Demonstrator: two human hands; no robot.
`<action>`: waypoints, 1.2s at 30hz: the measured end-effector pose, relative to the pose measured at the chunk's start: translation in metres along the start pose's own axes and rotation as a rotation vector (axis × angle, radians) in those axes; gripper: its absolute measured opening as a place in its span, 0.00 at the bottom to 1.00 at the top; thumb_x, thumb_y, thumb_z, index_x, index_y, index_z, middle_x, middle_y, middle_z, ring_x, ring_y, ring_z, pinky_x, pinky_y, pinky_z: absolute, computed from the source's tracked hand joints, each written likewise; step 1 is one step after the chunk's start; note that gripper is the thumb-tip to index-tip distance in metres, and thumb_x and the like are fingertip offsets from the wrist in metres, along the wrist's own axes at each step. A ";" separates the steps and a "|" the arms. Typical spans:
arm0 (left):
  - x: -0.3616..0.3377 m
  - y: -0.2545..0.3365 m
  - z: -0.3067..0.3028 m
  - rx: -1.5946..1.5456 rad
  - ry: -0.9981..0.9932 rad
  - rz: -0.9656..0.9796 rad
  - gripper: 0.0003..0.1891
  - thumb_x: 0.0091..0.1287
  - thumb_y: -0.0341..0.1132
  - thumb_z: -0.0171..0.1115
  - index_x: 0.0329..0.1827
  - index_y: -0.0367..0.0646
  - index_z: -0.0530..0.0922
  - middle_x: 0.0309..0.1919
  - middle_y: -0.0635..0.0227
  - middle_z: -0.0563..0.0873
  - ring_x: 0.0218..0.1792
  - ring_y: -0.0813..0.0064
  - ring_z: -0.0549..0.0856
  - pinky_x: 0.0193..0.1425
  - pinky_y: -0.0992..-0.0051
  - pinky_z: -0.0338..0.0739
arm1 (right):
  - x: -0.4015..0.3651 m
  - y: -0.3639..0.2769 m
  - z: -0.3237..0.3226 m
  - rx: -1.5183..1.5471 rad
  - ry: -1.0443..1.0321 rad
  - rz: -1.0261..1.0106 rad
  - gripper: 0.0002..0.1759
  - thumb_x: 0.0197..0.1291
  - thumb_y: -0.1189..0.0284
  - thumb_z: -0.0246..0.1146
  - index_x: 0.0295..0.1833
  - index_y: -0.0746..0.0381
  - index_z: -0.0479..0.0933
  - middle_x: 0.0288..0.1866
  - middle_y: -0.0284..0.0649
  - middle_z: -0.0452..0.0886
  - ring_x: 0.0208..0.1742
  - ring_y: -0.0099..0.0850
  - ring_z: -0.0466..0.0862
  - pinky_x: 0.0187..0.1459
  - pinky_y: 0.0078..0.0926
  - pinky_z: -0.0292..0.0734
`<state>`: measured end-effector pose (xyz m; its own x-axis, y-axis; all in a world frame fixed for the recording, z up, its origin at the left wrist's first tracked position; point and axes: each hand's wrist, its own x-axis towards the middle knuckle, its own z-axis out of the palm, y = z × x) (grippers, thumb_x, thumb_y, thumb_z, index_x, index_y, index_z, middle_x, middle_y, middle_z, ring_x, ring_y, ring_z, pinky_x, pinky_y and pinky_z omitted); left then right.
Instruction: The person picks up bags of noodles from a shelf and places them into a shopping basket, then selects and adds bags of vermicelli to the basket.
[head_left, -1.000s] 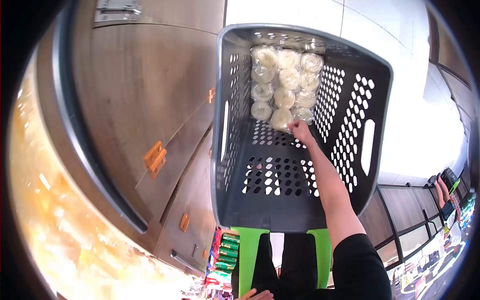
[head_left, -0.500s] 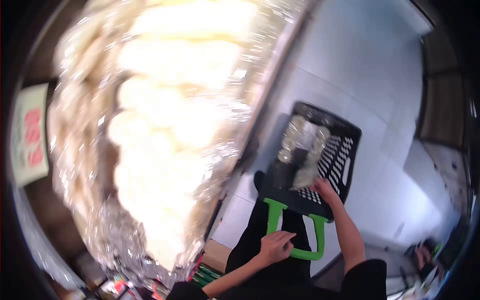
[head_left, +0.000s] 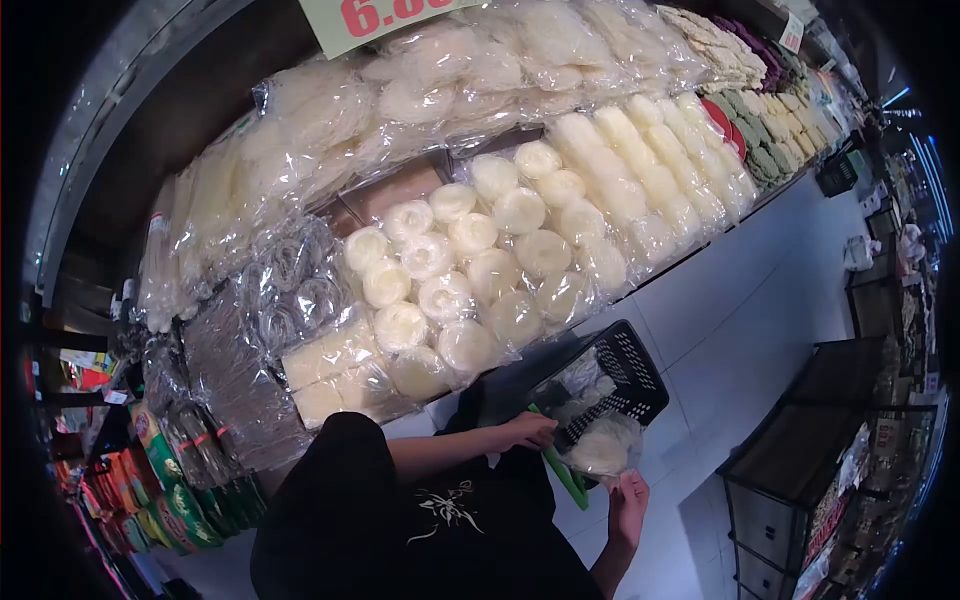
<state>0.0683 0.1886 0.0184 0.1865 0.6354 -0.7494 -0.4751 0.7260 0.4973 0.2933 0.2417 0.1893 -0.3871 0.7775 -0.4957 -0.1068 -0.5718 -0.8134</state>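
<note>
Nearest, the right grip (head_left: 628,492) is closed in a pinch on the near edge of a clear bag (head_left: 606,444), which holds a pale, rounded noodle bundle. The bag's long axis is hard to tell, as the film is loose and creased; it reaches from the fingers up and slightly left in the view, the pinched edge toward the person and the bundle over the near right part of a dark basket (head_left: 655,394). The left grip (head_left: 530,431) is curled shut on the green handle (head_left: 568,480), which slants down to the right, with its lower end just left of the right grip. Within the basket, beyond the held bag, lie wrapped bundles (head_left: 582,375), partly hidden by glare. The basket's far right wall is perforated, its dark rim rounding at the corner. Beyond the basket and to its left, the bench edge runs diagonally from lower left to upper right, close beside the basket; the bench carries rows of round noodle packs (head_left: 492,275), with longer packs (head_left: 625,165) to their right. Open room spreads to the right of the basket over the pale tiled floor (head_left: 725,330), as far as the dark-framed cabinets (head_left: 775,500). Farthest back on the bench are heaped clear packs (head_left: 440,80), beneath a price card (head_left: 385,18).
</note>
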 end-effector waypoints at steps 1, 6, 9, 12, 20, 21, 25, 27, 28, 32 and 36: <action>-0.020 0.016 0.007 -0.096 -0.128 -0.088 0.28 0.69 0.52 0.56 0.64 0.41 0.71 0.52 0.60 0.82 0.52 0.66 0.82 0.57 0.65 0.77 | -0.017 -0.020 0.023 -0.106 -0.002 -0.067 0.10 0.66 0.69 0.60 0.35 0.63 0.73 0.31 0.34 0.75 0.34 0.24 0.74 0.42 0.25 0.72; -0.092 0.077 0.036 -0.486 -0.637 -0.227 0.43 0.67 0.66 0.47 0.74 0.41 0.57 0.64 0.57 0.73 0.65 0.61 0.73 0.69 0.59 0.66 | -0.081 -0.072 0.044 -0.282 -0.193 -0.300 0.14 0.58 0.65 0.63 0.34 0.67 0.72 0.33 0.39 0.78 0.31 0.25 0.75 0.36 0.25 0.70; -0.123 0.105 0.042 -0.664 -0.752 0.211 0.40 0.69 0.64 0.47 0.72 0.39 0.59 0.63 0.58 0.76 0.63 0.65 0.76 0.65 0.58 0.71 | -0.090 -0.070 0.058 -0.172 -0.002 -0.578 0.17 0.49 0.65 0.66 0.32 0.69 0.71 0.30 0.40 0.77 0.27 0.27 0.73 0.32 0.25 0.69; -0.137 0.131 0.020 -0.691 -0.547 0.484 0.33 0.72 0.58 0.46 0.69 0.40 0.62 0.63 0.59 0.74 0.63 0.64 0.74 0.68 0.61 0.67 | -0.047 -0.084 0.063 -0.116 -0.559 -0.562 0.16 0.48 0.67 0.65 0.30 0.70 0.71 0.28 0.42 0.77 0.26 0.30 0.74 0.32 0.25 0.69; -0.109 0.201 -0.129 -0.581 0.476 0.791 0.27 0.63 0.44 0.68 0.60 0.39 0.69 0.47 0.60 0.83 0.44 0.70 0.85 0.42 0.72 0.83 | 0.077 -0.012 0.146 -0.354 -0.258 -0.256 0.08 0.66 0.72 0.60 0.32 0.61 0.74 0.28 0.29 0.77 0.31 0.16 0.74 0.37 0.16 0.69; -0.106 0.212 -0.143 -0.611 0.441 0.854 0.28 0.62 0.43 0.69 0.59 0.39 0.69 0.46 0.60 0.83 0.42 0.69 0.85 0.41 0.72 0.83 | 0.098 0.003 0.155 -0.224 -0.255 -0.204 0.09 0.67 0.71 0.59 0.32 0.60 0.73 0.28 0.30 0.77 0.30 0.17 0.76 0.38 0.17 0.71; -0.051 0.222 -0.201 -0.525 0.475 0.924 0.33 0.58 0.43 0.73 0.61 0.37 0.66 0.48 0.60 0.81 0.43 0.71 0.83 0.43 0.71 0.79 | 0.166 0.051 0.174 -0.158 -0.020 -0.140 0.07 0.66 0.71 0.60 0.35 0.60 0.72 0.28 0.29 0.74 0.28 0.20 0.75 0.33 0.20 0.76; -0.039 0.222 -0.210 -0.018 0.730 1.000 0.41 0.58 0.41 0.71 0.68 0.32 0.58 0.57 0.51 0.75 0.57 0.60 0.77 0.61 0.64 0.72 | 0.177 0.071 0.172 -0.071 0.014 -0.114 0.06 0.66 0.71 0.61 0.38 0.61 0.72 0.30 0.30 0.76 0.29 0.21 0.77 0.33 0.21 0.77; -0.051 0.222 -0.200 -0.014 0.728 1.000 0.41 0.58 0.41 0.71 0.68 0.32 0.58 0.57 0.51 0.75 0.57 0.60 0.77 0.61 0.64 0.72 | 0.173 0.074 0.174 0.012 0.055 -0.087 0.06 0.65 0.71 0.62 0.41 0.62 0.73 0.32 0.32 0.77 0.30 0.23 0.79 0.32 0.21 0.79; -0.054 0.215 -0.196 0.452 1.218 1.083 0.49 0.61 0.41 0.67 0.74 0.28 0.43 0.71 0.37 0.52 0.73 0.46 0.53 0.75 0.59 0.52 | 0.136 0.075 0.190 0.046 -0.013 0.070 0.10 0.63 0.71 0.64 0.46 0.63 0.74 0.36 0.37 0.81 0.34 0.27 0.83 0.36 0.22 0.80; -0.036 0.228 -0.179 0.452 1.195 1.181 0.49 0.65 0.44 0.62 0.75 0.29 0.38 0.72 0.29 0.36 0.75 0.37 0.42 0.77 0.56 0.44 | 0.150 0.090 0.185 -0.062 -0.023 -0.097 0.06 0.63 0.72 0.64 0.41 0.63 0.76 0.31 0.36 0.82 0.32 0.25 0.82 0.34 0.23 0.79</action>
<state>-0.2011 0.2843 0.0806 -0.8386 0.4562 0.2977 0.4211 0.1962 0.8855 0.0565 0.2582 0.0980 -0.3989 0.8216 -0.4072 -0.0882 -0.4764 -0.8748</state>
